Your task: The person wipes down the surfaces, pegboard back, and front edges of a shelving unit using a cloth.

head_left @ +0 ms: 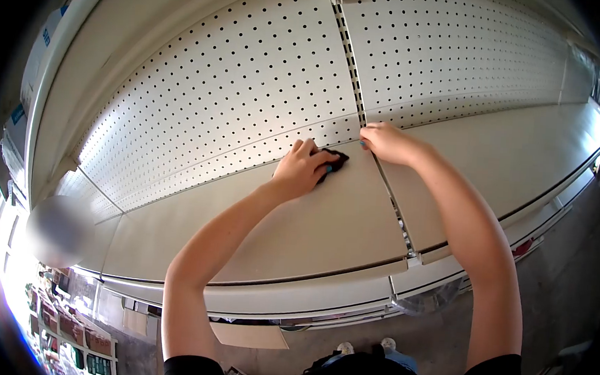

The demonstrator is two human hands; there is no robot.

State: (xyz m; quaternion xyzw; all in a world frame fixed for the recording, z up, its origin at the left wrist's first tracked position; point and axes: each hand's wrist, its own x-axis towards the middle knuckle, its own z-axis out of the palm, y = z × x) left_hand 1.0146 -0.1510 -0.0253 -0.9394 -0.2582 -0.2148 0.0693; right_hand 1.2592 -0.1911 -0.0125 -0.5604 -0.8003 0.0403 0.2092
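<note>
Shelf (276, 237): pale, smooth deck, 2 main panels side by side, split by 1 narrow slotted gap (400, 223) running back edge to front edge. Front edge lined dark. Left panel carries 1 black cloth (340, 160) — bunched, near the back edge, just left of the gap, under the left hand (306, 167). Right hand (385, 142) at the gap's back end — deck contact unclear.

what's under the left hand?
A dark cloth: part of it sticks out beside the left hand, at the back of the pale shelf. The hand hides the rest of the cloth, and the shelf surface beneath both can't be seen.
</note>
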